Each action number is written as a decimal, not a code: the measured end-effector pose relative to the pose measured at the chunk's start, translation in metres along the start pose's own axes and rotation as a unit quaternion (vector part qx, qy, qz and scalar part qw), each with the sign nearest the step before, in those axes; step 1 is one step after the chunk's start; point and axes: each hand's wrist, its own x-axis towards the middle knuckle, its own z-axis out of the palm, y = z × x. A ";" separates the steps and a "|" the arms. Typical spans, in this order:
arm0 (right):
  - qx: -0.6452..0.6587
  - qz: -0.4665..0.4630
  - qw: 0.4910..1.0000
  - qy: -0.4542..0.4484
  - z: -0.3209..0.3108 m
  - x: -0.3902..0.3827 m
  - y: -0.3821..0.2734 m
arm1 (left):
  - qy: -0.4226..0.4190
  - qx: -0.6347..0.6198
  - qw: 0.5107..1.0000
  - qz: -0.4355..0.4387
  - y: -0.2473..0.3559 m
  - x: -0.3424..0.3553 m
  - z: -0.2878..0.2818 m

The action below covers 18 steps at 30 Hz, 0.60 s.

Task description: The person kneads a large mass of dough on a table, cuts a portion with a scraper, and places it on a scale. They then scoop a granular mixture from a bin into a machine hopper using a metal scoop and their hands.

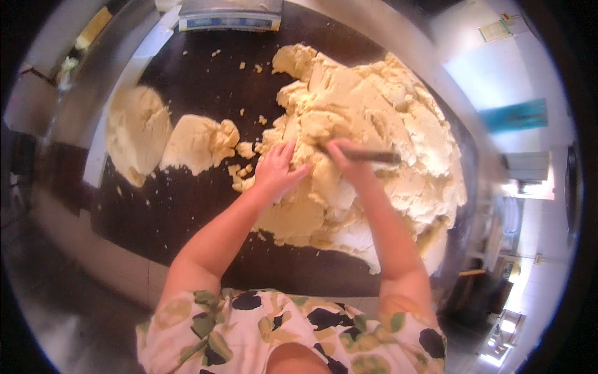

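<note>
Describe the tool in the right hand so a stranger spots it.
On the dark tabletop, a huge pale-yellow mass spreads right of centre. Over it, the right hand grips the tool, a narrow dark bar. Its straight, dark shape contrasts with the lumpy mass.

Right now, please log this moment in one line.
left hand: touching large pale-yellow doughy mass; right hand: gripping dark bar-shaped tool; dark tabletop: two smaller pale-yellow lumps, leftward
</note>
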 end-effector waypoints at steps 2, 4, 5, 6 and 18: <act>-0.063 -0.034 0.997 0.023 0.008 0.006 -0.005 | -0.006 0.003 1.000 -0.001 -0.005 -0.008 0.000; -0.107 -0.078 0.990 0.039 0.020 0.000 -0.014 | -0.022 0.002 1.000 -0.007 -0.006 -0.011 -0.007; -0.147 -0.118 0.981 0.050 0.029 -0.011 -0.015 | -0.032 0.002 0.999 -0.009 -0.005 -0.012 -0.012; -0.186 -0.157 0.968 0.061 0.036 -0.020 -0.016 | -0.040 -0.019 0.999 -0.003 -0.006 -0.018 -0.017; 0.018 0.010 0.979 0.204 -0.042 -0.107 -0.129 | 0.181 -0.041 0.971 0.148 -0.006 -0.036 -0.046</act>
